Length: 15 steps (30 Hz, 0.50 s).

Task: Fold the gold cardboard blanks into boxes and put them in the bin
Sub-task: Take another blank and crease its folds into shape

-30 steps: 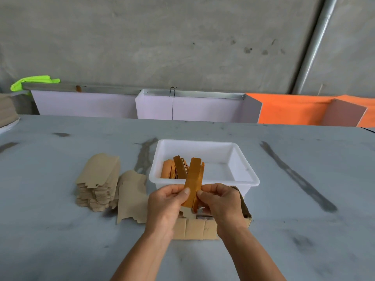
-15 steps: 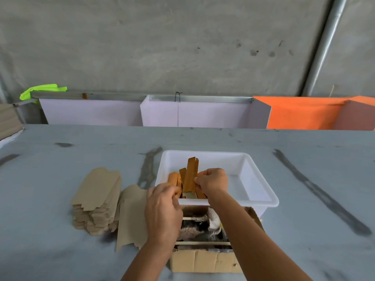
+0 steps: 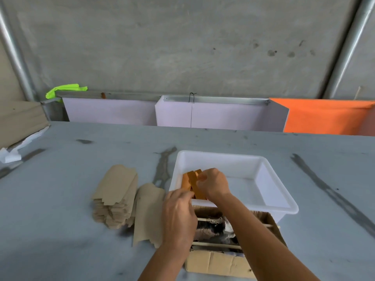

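A white plastic bin [image 3: 272, 205] stands on the grey table ahead of me. In its left part lie several gold folded boxes [image 3: 185, 182]. My right hand [image 3: 213, 184] is inside the bin, fingers curled round the topmost gold box [image 3: 194, 184] as it lies among the others. My left hand [image 3: 178, 211] hovers at the bin's near left rim, fingertips touching the near end of that box. A stack of flat cardboard blanks [image 3: 116, 196], brown side up, sits left of the bin, with one loose blank [image 3: 148, 213] beside it.
An open brown carton [image 3: 215, 262] with dark clutter and thin sticks stands just in front of the bin, under my forearms. White and orange panels [image 3: 219, 116] line the table's far edge. Flat boards [image 3: 20, 120] lie at far left.
Both hands carried the gold box from above the carton forward into the bin and lowered it among the others. The camera view tilted up and forward.
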Each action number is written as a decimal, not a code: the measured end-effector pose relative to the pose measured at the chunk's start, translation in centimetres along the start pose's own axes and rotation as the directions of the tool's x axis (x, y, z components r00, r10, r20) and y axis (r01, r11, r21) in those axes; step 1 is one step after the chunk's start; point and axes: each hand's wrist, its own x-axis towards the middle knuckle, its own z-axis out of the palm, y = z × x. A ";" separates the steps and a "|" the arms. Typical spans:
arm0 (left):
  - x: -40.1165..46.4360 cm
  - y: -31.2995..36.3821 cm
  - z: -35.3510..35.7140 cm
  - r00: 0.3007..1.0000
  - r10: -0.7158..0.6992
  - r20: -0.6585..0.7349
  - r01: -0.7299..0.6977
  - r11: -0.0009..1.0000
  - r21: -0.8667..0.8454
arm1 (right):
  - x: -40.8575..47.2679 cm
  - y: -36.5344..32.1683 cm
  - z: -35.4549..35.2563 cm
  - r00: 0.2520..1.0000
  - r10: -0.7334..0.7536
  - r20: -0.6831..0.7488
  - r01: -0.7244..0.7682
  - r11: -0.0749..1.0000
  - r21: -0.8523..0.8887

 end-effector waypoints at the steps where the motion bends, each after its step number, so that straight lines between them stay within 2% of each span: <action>1: -0.4 -0.2 -0.3 0.999 -0.016 -0.046 0.015 1.000 -0.020 | -0.9 -0.4 0.0 0.998 -0.057 -0.035 0.057 0.998 -0.005; 5: -2.1 -1.8 -1.2 0.974 -0.077 -0.214 0.064 0.996 -0.065 | -5.6 -3.0 0.5 0.947 -0.310 -0.089 0.311 0.950 0.003; 8: -2.7 -3.3 -2.2 0.944 -0.259 -0.202 0.228 0.959 -0.165 | -9.0 -5.2 1.5 0.901 -0.428 -0.065 0.433 0.893 0.125; 12: -3.1 -5.5 -3.3 0.868 -0.490 -0.087 0.417 0.812 -0.408 | -11.3 -6.1 4.3 0.911 -0.413 0.004 0.409 0.903 0.132; 15: -3.3 -7.1 -4.1 0.829 -0.549 -0.104 0.480 0.795 -0.370 | -12.3 -5.4 6.6 0.933 -0.349 0.088 0.347 0.937 0.047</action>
